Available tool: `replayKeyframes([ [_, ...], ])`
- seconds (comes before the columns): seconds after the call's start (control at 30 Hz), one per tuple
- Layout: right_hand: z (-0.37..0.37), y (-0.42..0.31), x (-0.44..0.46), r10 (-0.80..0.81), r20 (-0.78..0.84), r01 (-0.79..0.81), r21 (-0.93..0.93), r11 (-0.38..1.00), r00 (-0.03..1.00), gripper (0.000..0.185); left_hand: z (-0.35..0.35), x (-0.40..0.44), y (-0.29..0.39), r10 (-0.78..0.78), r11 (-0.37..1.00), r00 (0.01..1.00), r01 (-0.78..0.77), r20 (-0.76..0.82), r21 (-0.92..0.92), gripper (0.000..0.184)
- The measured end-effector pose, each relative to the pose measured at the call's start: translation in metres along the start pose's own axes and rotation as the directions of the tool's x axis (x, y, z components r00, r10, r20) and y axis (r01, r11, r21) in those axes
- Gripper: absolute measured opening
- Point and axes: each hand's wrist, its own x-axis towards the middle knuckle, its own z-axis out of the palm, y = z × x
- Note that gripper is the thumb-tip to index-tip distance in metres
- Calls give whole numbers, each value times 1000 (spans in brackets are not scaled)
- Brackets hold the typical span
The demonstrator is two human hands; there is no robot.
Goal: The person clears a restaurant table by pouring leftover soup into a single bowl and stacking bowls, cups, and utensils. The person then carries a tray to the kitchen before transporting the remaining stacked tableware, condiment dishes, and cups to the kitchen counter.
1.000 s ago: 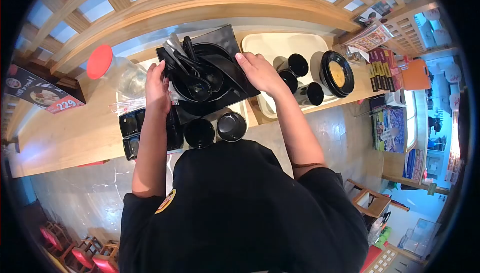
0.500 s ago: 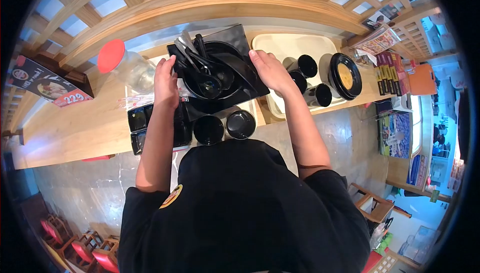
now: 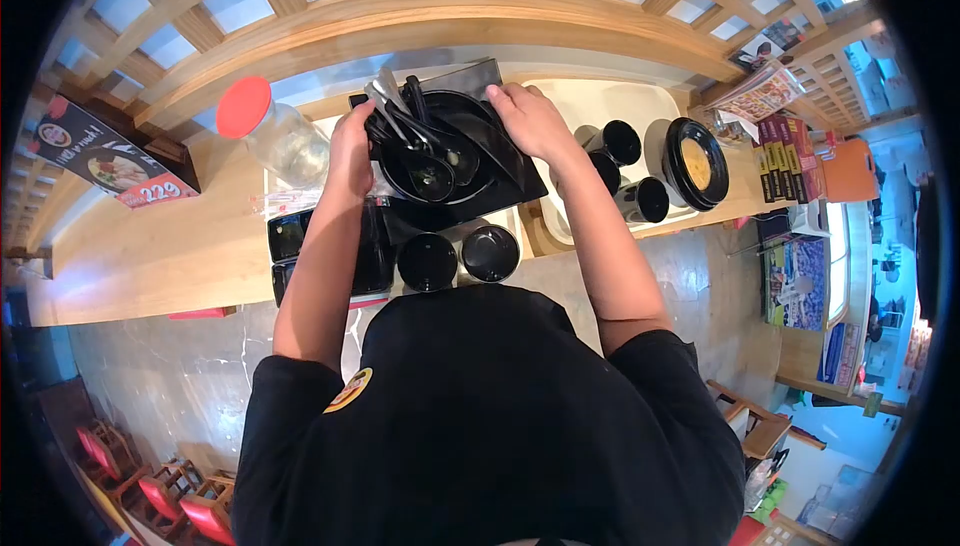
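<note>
A black square plate (image 3: 470, 76) carries a black bowl (image 3: 482, 106) with several black spoons (image 3: 432, 178) and metal utensils in it. My left hand (image 3: 352, 149) is at the left side of this stack, its fingertips beside the utensil handles, closed on the stack's edge. On the right edge of the plate lies my right hand (image 3: 530, 124), gripping it with the thumb on top. Two black cups (image 3: 428, 262) stand just below the stack. Black divided dishes (image 3: 372, 256) sit under and beside my left forearm.
A cream tray (image 3: 570, 96) at the right holds several black cups (image 3: 620, 143) and stacked bowls (image 3: 697, 164) with yellowish contents. A clear jug with a red lid (image 3: 245, 107) and a menu stand (image 3: 115, 158) are at the left. Wooden lattice rises behind the counter (image 3: 130, 256).
The whole counter has shifted rightward in view. My left hand has moved in closer over the stack's left edge, by the utensils. My right hand stays on the plate's right side.
</note>
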Motion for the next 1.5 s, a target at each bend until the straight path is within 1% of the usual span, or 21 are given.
replayKeyframes([
  [0.07,-1,8,-1,19,5,-19,-13,1000,1000,53,-3,-6,-2,-25,999,1000,25,-7,-28,23],
  [0.1,-1,10,-4,231,175,-269,238,933,957,51,-6,-5,-8,-28,999,1000,28,-5,-26,23],
  [0.13,-1,12,-7,371,384,-518,420,745,845,50,-8,-5,-13,-44,999,998,43,-38,-31,24],
  [0.17,5,17,-8,374,385,-521,420,743,844,50,-10,-5,-17,-60,998,996,57,-70,-37,25],
  [0.23,23,38,-9,299,612,-674,588,448,732,45,-11,-4,-23,-100,991,993,93,-66,-99,26],
  [0.27,35,46,-10,205,656,-684,660,312,726,42,-5,-4,-27,-143,978,988,133,-51,-161,27],
  [0.3,44,49,-11,112,675,-683,712,162,730,39,7,-16,-16,-229,966,973,224,-30,-128,30],
  [0.37,38,37,-17,107,621,-628,746,222,776,33,4,-8,-23,-187,967,979,197,78,-159,32],
  [0.43,47,46,-11,67,560,-558,792,249,825,27,-6,1,-24,-278,933,940,313,198,-179,34],
  [0.6,39,38,-10,83,557,-558,791,249,826,21,7,-10,-10,-261,952,950,282,175,-115,35],
  [0.67,36,34,-11,153,499,-522,803,288,853,21,9,-8,-11,-237,958,952,262,192,-118,35],
  [0.77,35,40,-10,53,500,-492,820,291,864,24,8,-8,-9,-206,966,956,232,208,-110,34],
  [1.0,28,42,-16,48,506,-491,805,333,861,25,12,-17,-2,-235,959,940,266,247,-101,35],
  [1.07,26,40,-21,58,499,-489,811,321,865,25,10,-16,-4,-178,972,956,207,234,-108,34],
  [1.17,16,26,-30,79,500,-502,827,252,862,26,12,-20,-4,-202,969,935,235,291,-81,34],
  [1.23,5,22,-36,121,540,-540,749,384,833,25,24,-36,4,-280,954,947,293,160,-64,35],
  [1.27,0,16,-41,168,536,-554,732,396,828,26,25,-39,2,-247,962,957,260,151,-76,36],
  [1.33,6,24,-41,153,518,-536,765,357,842,24,27,-44,-1,-220,968,965,233,140,-88,37],
  [1.37,5,23,-43,142,495,-513,798,315,857,23,28,-47,1,-211,968,959,231,189,-95,37],
  [1.4,-2,23,-45,131,498,-509,784,355,857,22,29,-49,2,-202,968,950,231,238,-100,38],
  [1.5,-17,24,-48,129,423,-441,837,323,897,25,37,-50,14,-156,984,941,174,300,-32,40],
])
